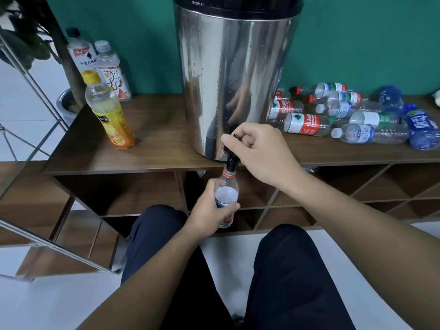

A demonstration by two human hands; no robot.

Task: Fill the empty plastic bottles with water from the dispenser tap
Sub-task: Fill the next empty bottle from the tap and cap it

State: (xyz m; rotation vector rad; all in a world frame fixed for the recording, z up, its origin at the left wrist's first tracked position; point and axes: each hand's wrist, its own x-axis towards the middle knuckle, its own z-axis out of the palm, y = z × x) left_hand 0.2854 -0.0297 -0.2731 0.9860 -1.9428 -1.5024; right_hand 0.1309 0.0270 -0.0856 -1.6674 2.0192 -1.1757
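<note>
Left hand grips clear bottle upright, mouth directly under black tap to catch flow. Right hand curled round tap lever, working it. Steel dispenser at shelf edge gives clearance.

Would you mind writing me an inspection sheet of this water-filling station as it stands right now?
Surface: wooden shelf top, dark grain, carrying the dispenser and bottles.
Job's things: steel dispenser upright; black tap over the mouth of the held bottle; its water level cannot be told.
Clutter: pile of bottles lying right of the dispenser; three upright bottles at the left.
Hands: left hand grips the held bottle; right hand grips the tap handle.
Cables: nothing seen.
Surroundings: green wall, open shelf compartments below, metal frame at left, pale floor.
</note>
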